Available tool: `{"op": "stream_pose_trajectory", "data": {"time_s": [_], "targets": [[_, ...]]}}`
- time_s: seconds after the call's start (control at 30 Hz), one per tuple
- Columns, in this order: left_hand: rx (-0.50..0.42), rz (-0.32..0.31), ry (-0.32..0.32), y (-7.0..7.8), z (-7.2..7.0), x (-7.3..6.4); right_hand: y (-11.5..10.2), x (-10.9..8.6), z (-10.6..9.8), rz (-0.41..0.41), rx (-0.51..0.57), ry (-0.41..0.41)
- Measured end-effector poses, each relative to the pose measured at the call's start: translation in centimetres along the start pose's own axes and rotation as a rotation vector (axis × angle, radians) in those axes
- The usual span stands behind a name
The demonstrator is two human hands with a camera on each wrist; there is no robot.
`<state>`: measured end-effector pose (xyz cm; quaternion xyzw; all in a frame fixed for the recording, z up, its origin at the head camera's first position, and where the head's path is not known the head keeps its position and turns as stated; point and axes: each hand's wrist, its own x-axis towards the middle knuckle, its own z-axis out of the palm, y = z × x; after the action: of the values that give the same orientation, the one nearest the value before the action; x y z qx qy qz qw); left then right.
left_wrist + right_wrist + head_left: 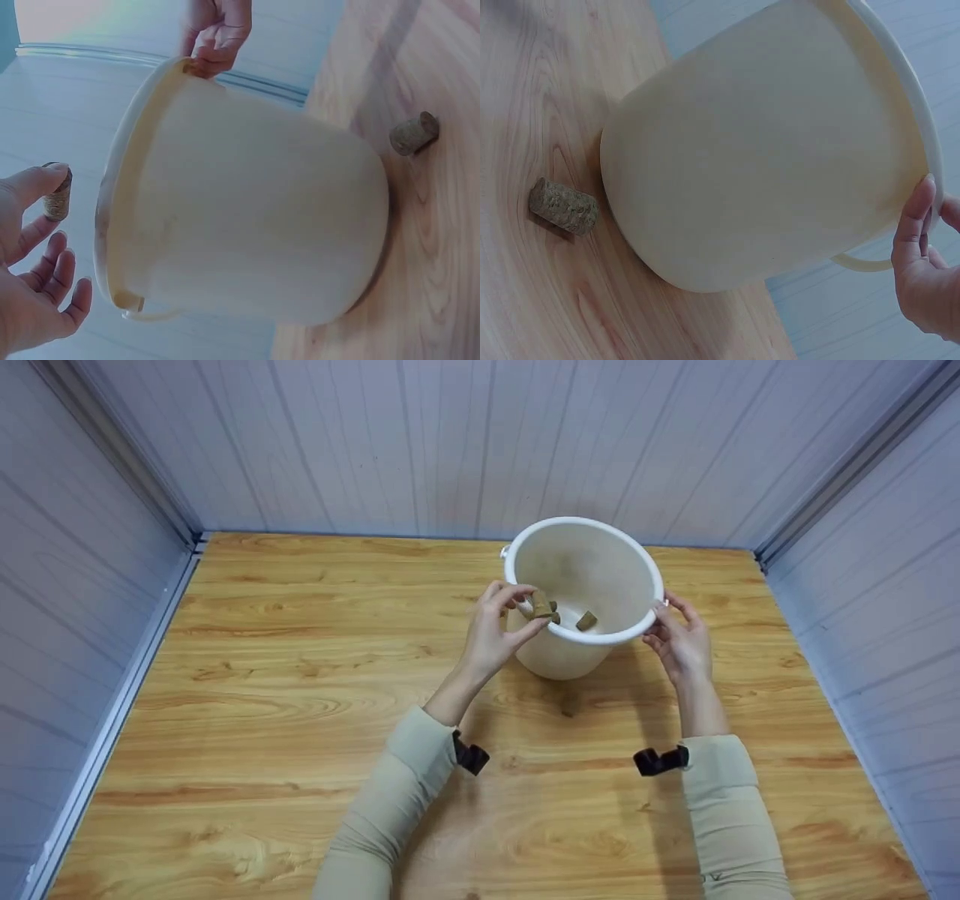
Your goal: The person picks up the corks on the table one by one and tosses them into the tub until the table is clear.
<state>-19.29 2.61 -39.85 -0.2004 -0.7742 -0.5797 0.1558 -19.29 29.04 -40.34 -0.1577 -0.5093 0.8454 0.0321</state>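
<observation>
A white plastic bucket point(585, 638) stands on the wooden table. My left hand point(491, 634) pinches a cork stopper point(57, 196) between thumb and index finger, over the bucket's left rim; the other fingers are spread loosely. Inside the bucket, a cork point(586, 621) lies on the bottom, and other cork pieces are partly hidden behind the left fingers. With fingers and thumb, my right hand point(682, 645) grips the bucket's right rim. Another cork point(564, 207) lies on its side on the table, close to the near side of the bucket's base.
The wood-grain table point(285, 697) is bounded by pale panels at the left, back and right. Close behind the bucket is the back panel point(450, 450). Part of the bucket's handle point(862, 263) hangs down at its far side.
</observation>
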Motion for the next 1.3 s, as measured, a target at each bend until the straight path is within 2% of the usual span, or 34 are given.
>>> {"op": "stream_pose_trajectory", "data": {"time_s": [0.33,0.53,0.7,0.97,1.3], "targets": [[0.032,-0.002,-0.045,1.3,1.6,2.4,0.0,0.0,-0.1,-0.003,0.008,-0.01],[0.034,-0.008,-0.085,0.9,2.8,4.0,-0.1,0.0,-0.1,-0.005,-0.003,0.0],[0.074,-0.037,-0.117,0.5,3.4,5.0,-0.2,0.0,-0.1,0.005,-0.006,0.0],[0.131,-0.088,-0.136,0.4,3.8,5.3,-0.2,-0.2,0.1,0.012,-0.015,0.004],[0.053,-0.033,-0.102,0.3,3.4,4.9,-0.3,-0.2,0.1,0.014,-0.002,0.001]]}}
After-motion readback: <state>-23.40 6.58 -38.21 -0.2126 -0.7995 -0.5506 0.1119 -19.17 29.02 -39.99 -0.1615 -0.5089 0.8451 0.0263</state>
